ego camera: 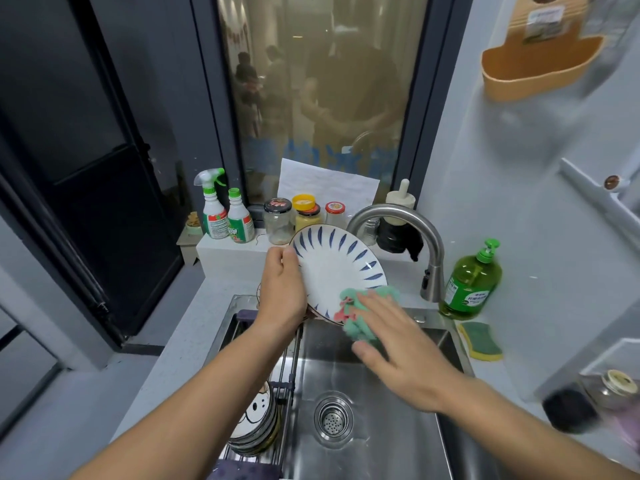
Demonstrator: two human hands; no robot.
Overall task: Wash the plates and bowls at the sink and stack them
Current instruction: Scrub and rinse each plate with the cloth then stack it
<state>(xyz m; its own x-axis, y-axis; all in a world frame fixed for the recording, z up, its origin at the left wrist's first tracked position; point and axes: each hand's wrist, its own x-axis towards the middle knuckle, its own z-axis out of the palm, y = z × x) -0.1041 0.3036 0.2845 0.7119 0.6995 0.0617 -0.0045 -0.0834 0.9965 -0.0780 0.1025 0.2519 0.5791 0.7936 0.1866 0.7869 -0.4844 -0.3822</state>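
Edges first: stainless steel sink basin (pixel 381 438) is open in the middle, with only the round drain strainer (pixel 333 419) on its floor. The left side is taken up by a wire rack (pixel 291 362) across the basin edge, holding a stack of patterned bowls (pixel 258 422). The curved steel faucet (pixel 412 223) arches over the back right rim, its head pointing down, close to the plate's right edge but not touching. The back ledge is crowded with two green-capped spray bottles (pixel 225 216) and several glass jars (pixel 278 220) just behind the plate. Right counter: green pump bottle of dish soap (pixel 472 282), with a yellow-green sponge (pixel 481 341) in front of it near the sink rim.

Task thing: white round plate with blue leaf strokes round the rim (pixel 337 268), held tilted up over the back left part of the sink, face toward the camera.

Left hand (pixel 282 285) clamps the plate's left rim, fingers curled round the edge. Right hand (pixel 398 355) lies flat, fingers straight, pressing a green and pink cloth (pixel 363 306) against the plate's lower right face. The cloth hangs off the plate's bottom edge. The hands are apart, one on each side of the plate. Both forearms reach in from the bottom, over the rack and basin.
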